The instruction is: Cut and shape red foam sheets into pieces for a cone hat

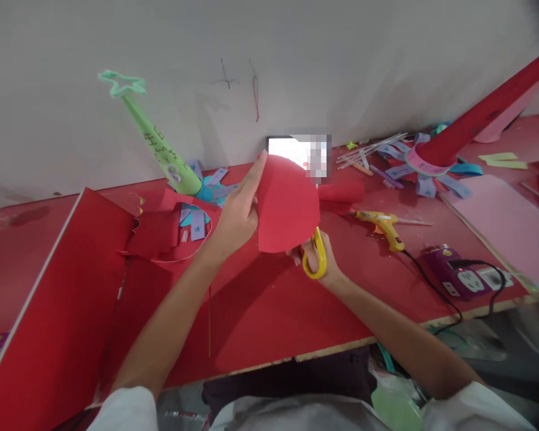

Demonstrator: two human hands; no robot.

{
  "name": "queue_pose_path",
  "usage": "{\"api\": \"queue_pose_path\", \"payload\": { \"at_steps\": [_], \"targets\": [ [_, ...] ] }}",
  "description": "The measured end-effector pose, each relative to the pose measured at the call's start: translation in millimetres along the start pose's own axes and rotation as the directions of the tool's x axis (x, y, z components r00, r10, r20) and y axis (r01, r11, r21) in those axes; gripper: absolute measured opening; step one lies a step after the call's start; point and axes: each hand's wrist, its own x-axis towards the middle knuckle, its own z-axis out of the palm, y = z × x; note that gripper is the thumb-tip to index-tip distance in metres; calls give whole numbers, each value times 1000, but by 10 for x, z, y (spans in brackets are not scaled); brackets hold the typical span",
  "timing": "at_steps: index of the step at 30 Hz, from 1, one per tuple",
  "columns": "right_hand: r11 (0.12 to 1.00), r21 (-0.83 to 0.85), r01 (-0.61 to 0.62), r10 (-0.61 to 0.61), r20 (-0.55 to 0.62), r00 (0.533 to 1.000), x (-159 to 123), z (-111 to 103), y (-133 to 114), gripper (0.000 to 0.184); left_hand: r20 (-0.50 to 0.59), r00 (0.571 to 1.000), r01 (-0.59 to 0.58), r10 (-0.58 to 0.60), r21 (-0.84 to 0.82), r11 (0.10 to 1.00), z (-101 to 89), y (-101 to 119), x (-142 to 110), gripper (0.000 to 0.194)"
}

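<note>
Red sheet (pixel 288 206), its edge rounded, is held up over the table (pixel 251 317), which serves as the landmark here; the left hand (pixel 237 218) has the sheet's left side pinched, index finger stretched along it, while the right hand (pixel 318 254) is curled through the yellow handle of the scissors (pixel 315 261) at the sheet's lower right edge, how far the blades are open being impossible to tell; on the table's right part lie a yellow glue gun (pixel 384 226) and a purple power adapter (pixel 460 276), on its left part a cut red piece (pixel 150 234), and toward its back a green cone (pixel 161 149) with a star top
</note>
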Motion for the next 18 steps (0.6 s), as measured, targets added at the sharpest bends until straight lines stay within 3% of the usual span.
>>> {"api": "queue_pose_path", "payload": {
  "at_steps": [4, 9, 13, 16, 18],
  "targets": [
    [996, 89, 18, -10, -82, 997, 8, -28, 47, 64, 46, 998, -42, 41, 19, 999, 27, 2, -8, 61],
    [989, 128, 72, -69, -29, 997, -9, -83, 95, 67, -11, 998, -63, 64, 23, 998, -17, -33, 6, 54],
    [992, 100, 76, -79, 27, 997, -17, -100, 52, 58, -19, 998, -53, 54, 37, 998, -59, -40, 13, 55],
    [998, 35, 56, -56, -16, 998, -19, -83, -9, 50, 1, 998, -59, 59, 30, 998, -30, -40, 3, 51],
    [999, -19, 38, -39, -63, 997, -15, -71, -45, 44, -47, 998, -33, 32, -23, 999, 21, -64, -3, 40]
  ]
}}
